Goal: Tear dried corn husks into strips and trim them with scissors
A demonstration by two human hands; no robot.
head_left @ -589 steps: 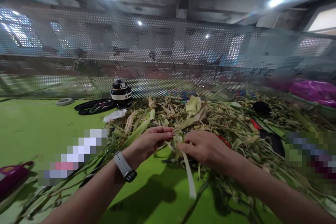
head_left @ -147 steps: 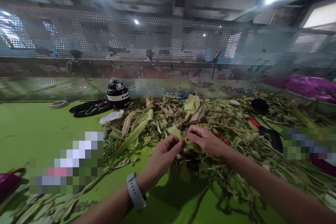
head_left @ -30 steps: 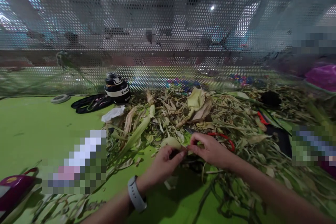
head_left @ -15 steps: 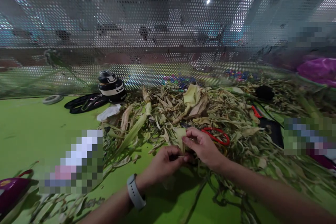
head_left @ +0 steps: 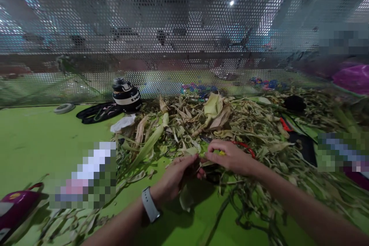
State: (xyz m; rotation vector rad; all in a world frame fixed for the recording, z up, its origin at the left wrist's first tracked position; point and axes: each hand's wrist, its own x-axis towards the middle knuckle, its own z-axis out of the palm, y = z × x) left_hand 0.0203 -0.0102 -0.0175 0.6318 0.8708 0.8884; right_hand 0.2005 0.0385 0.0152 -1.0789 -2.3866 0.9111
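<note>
Husk [head_left: 191, 151], pale and papery, pokes up at the left hand [head_left: 179, 175], grip clamped on it; the right hand [head_left: 227, 156] curls close beside, its own grip impossible to tell. Behind that hand, red-handled scissors [head_left: 247, 146] lie half hidden among crinkled, dry leaves [head_left: 259, 128].

- I see a thin, pale green husk piece [head_left: 191, 151] pinched in the left hand [head_left: 179, 173].
- Its broad end shows above the grip; the rest I cannot make out.
</note>
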